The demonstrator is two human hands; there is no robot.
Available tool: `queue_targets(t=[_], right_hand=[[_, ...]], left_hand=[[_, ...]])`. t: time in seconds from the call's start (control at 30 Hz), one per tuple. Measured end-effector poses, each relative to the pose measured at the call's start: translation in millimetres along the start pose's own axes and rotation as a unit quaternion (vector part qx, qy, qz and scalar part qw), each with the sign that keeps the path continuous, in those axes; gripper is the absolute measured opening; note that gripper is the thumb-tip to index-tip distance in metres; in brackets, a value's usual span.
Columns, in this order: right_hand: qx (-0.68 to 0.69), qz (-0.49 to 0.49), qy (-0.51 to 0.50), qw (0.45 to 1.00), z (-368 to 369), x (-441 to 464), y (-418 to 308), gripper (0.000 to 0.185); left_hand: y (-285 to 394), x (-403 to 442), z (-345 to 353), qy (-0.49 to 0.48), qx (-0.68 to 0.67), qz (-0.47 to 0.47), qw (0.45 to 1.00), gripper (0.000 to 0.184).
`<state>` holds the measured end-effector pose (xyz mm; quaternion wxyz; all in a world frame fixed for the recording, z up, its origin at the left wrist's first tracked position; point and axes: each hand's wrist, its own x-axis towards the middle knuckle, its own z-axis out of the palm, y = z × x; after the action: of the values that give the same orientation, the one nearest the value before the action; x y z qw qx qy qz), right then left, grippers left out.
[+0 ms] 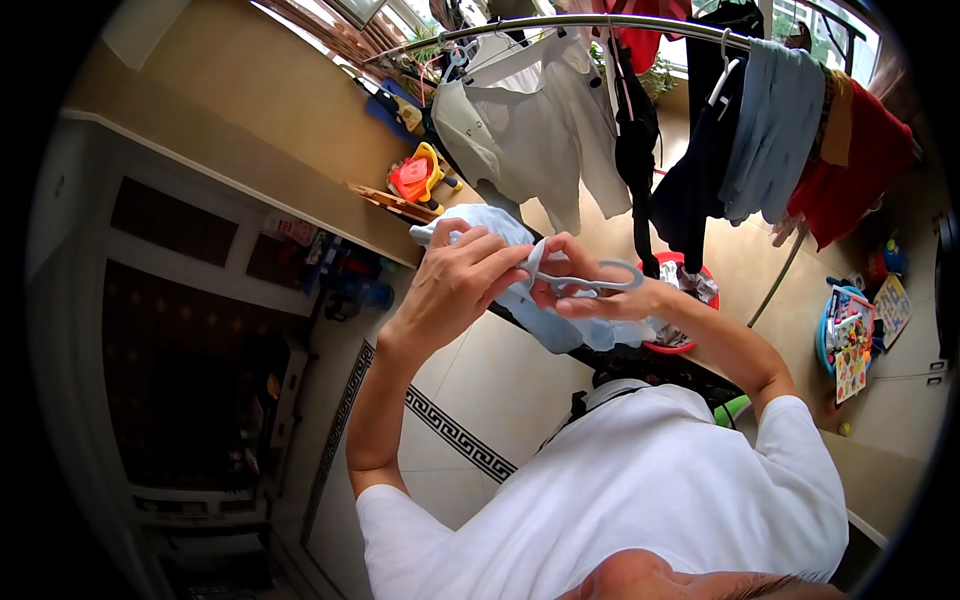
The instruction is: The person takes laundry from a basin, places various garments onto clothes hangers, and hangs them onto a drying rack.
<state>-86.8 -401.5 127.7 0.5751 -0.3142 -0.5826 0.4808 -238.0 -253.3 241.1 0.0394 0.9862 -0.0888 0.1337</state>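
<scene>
Left hand (462, 278) pinches the near part of a pale grey-blue hanger (637, 272); right hand (608, 303) has fingers curled about its loop, firmness cannot be told. Light-blue garment (545, 325) lies bunched behind and below both. Risks, judged: loosened pinch could drop cloth; pulling the hanger askew could snag or stretch fabric.

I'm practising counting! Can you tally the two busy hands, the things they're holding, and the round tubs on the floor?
Hands (left hand, right hand): 2
Held things (light-blue garment, probable hanger): 2
Tubs (red tub, blue tub): 2
Total: 6
</scene>
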Motion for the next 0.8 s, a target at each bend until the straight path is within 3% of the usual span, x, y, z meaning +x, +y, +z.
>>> queue_targets(t=[0.13,0.17,0.27,0.3,0.43,0.67,0.8], right_hand=[[0.087,-0.014,-0.074,0.993,-32.2,-15.9,7.3,0.085],[0.077,0.013,-0.049,0.996,-40.2,-21.6,14.8,0.093],[0.070,0.019,-0.063,0.995,-52.4,-36.8,44.7,0.078],[-0.042,0.119,-0.063,0.990,-45.9,-34.4,31.2,0.062],[-0.173,0.134,-0.077,0.973,-30.3,-40.4,62.7,0.050],[-0.497,0.062,-0.056,0.864,-34.9,-58.0,112.7,0.035],[-0.570,0.012,0.069,0.818,-49.3,-66.5,109.0,0.025]], left_hand=[[-3.4,-4.1,-16.5,0.027,-0.055,-0.026,0.998,0.027],[-4.9,-7.3,-16.7,0.031,-0.066,-0.048,0.996,0.028],[-6.2,-9.1,-14.2,0.036,-0.111,-0.092,0.989,0.032],[-4.9,-8.4,-13.8,0.028,-0.136,-0.119,0.983,0.032],[-9.3,-9.2,-16.1,-0.031,-0.180,-0.187,0.965,0.034],[-19.7,-15.4,-16.6,-0.070,-0.217,-0.209,0.951,0.035],[-19.6,-18.4,-15.0,-0.073,-0.225,-0.233,0.943,0.034]])
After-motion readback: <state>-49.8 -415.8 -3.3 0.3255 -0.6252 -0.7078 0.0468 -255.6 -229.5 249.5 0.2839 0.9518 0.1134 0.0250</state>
